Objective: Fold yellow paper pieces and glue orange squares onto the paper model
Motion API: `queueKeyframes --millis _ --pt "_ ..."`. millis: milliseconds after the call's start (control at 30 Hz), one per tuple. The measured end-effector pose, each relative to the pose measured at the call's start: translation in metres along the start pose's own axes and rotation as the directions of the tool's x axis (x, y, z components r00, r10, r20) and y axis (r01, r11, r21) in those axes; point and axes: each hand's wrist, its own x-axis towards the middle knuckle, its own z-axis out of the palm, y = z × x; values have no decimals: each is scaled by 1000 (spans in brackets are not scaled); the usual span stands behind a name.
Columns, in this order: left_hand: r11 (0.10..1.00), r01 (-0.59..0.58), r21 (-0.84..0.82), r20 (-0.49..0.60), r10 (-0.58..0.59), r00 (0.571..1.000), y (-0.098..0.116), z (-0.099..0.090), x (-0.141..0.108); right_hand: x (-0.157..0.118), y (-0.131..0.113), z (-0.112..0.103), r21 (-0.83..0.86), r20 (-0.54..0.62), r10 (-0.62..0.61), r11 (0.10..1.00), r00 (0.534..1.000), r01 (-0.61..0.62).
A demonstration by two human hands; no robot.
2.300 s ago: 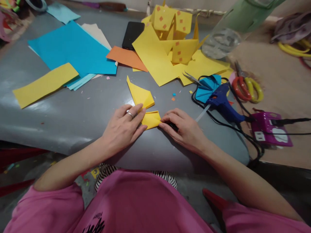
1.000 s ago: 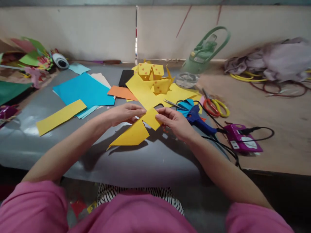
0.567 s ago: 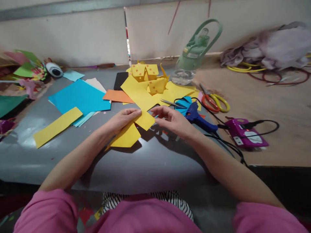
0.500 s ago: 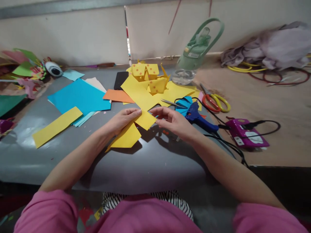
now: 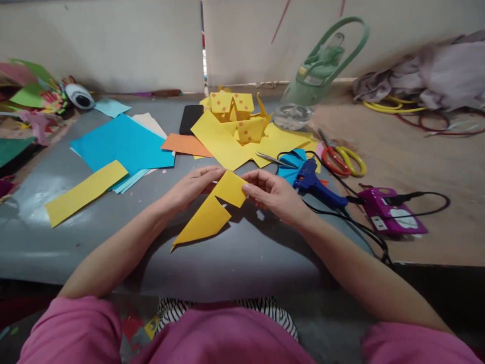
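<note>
A folded piece of yellow paper with a notch cut into its right side is held over the grey table. My left hand is closed on its upper left edge, with some fingertips hidden behind the sheet. My right hand pinches the right corner, thumb on top. Just beyond my hands lie larger yellow sheets and a yellow paper construction with orange squares. Beside my right hand rest tweezers and a blue glue gun.
Blue paper, a yellow strip and an orange piece lie left. A black phone is behind. At right are scissors, a green bottle and a purple power socket box with black cables.
My right hand has gone from loose beside the paper to gripping its right corner. The paper has turned slightly, and my left thumb no longer lies on top. The camera view has shifted a little.
</note>
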Motion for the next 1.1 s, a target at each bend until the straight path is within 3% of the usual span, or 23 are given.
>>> queueKeyframes --millis 167,333,667,733,900,1100 --pt "982 -154 111 -4 155 988 0 -9 0 -2 -2 0 4 10 -5 1000 1000 5" --pt "939 -297 171 77 288 955 1 -11 1 -3 -2 2 -53 4 -24 998 1000 25" --pt "870 -363 334 -20 392 920 -5 -5 2 -4 1 1 -75 24 -57 995 998 59" --pt "884 -343 318 -38 373 927 -3 -4 -1 -4 1 1 -68 26 -64 995 998 66" --pt "947 -161 277 -36 178 983 8 -2 -7 -5 -1 1 -88 8 -60 994 998 61" --pt "923 -98 372 -8 109 994 12 2 -9 -5 2 2 -126 -5 -70 990 998 69"
